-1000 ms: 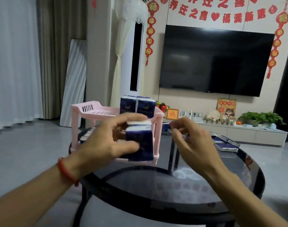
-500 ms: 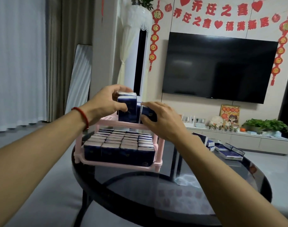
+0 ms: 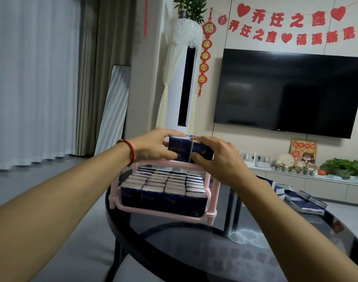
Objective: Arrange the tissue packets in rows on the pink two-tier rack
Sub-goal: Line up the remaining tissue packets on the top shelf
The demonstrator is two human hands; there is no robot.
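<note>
One rack (image 3: 213,186) (two tiers), two hands.

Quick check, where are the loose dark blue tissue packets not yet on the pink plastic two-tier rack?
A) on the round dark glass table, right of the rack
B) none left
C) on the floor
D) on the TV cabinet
A: loose dark blue tissue packets lie on the round dark glass table, right of the pink plastic two-tier rack.

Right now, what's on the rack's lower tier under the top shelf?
The lower tier of the pink rack holds upright tissue packets in packed rows, four across at the front. The top shelf and both hands, left hand and right hand, hide the back rows.
</note>
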